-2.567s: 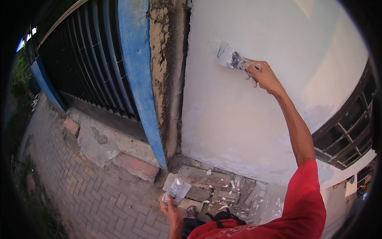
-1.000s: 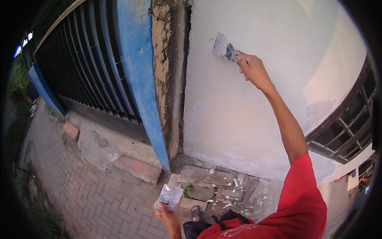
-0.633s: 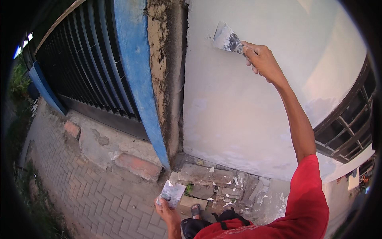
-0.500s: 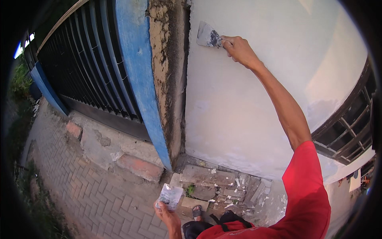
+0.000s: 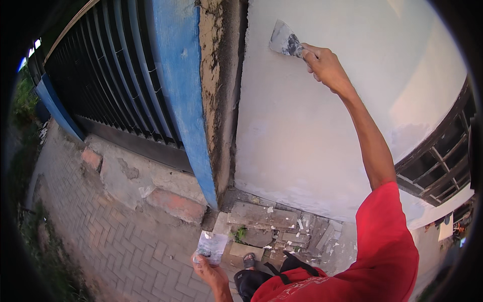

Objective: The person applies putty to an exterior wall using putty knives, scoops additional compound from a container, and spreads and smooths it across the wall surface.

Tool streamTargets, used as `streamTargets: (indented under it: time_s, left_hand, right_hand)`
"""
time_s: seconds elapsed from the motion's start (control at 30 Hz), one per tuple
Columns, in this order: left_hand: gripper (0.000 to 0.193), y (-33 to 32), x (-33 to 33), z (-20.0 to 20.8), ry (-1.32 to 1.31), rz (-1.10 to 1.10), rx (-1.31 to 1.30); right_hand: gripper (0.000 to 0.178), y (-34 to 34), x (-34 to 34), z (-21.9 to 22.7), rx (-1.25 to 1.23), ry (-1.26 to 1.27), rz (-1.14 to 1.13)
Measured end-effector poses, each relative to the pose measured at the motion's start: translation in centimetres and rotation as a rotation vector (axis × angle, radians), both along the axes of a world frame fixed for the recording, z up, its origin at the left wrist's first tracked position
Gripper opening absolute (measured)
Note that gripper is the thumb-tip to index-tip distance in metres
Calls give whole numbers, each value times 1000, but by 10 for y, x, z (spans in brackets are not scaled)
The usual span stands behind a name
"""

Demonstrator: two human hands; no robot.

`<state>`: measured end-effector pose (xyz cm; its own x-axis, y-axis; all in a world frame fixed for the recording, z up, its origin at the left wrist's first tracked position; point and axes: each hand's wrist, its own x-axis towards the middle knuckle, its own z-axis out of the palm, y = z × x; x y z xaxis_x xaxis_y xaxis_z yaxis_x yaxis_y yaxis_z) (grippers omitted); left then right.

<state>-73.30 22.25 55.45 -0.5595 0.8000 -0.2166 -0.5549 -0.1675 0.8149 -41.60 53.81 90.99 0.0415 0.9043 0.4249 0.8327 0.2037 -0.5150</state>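
Note:
My right hand [image 5: 324, 65] grips the handle of a putty knife [image 5: 286, 40], its wide blade smeared white and grey. The blade lies against the white wall [image 5: 312, 126], high up and a little right of the wall's left edge. Low in the view, my left hand [image 5: 209, 272] is closed on a flat, squarish plate [image 5: 212, 245] with whitish and grey smears, held away from the wall over the ground. Its exact kind is unclear; my fingers cover its lower edge.
Left of the wall stands a rough, peeling pillar [image 5: 221, 75] with a blue face [image 5: 178, 75], beside a dark barred gate [image 5: 110, 75]. Broken slabs [image 5: 261, 215] lie along the wall's foot near my sandalled foot [image 5: 249, 260]. A dark grid window [image 5: 437, 156] is at right.
My right hand and the putty knife have moved right along the wall, farther from its left edge. My left hand has barely moved and still holds the plate. The view has shifted slightly.

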Motion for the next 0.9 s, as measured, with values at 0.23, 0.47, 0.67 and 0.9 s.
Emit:
streamTargets:
  time_s: [0.23,0.47,0.67,0.9]
  left_hand:
    - [37,9,9,5,-17,-2,20]
    - [33,-9,-2,0,-26,-6,16]
    - [34,0,5,-6,-21,-10,-23]
    - [35,-7,-1,-12,24,7,-28]
  right_hand:
    - [48,37,24,-33,-22,-144,-35]
    - [47,-33,25,-28,-179,-149,-90]
    - [38,4,79,-114,11,-511,47]
    - [35,-28,65,-117,-229,-188,-70]
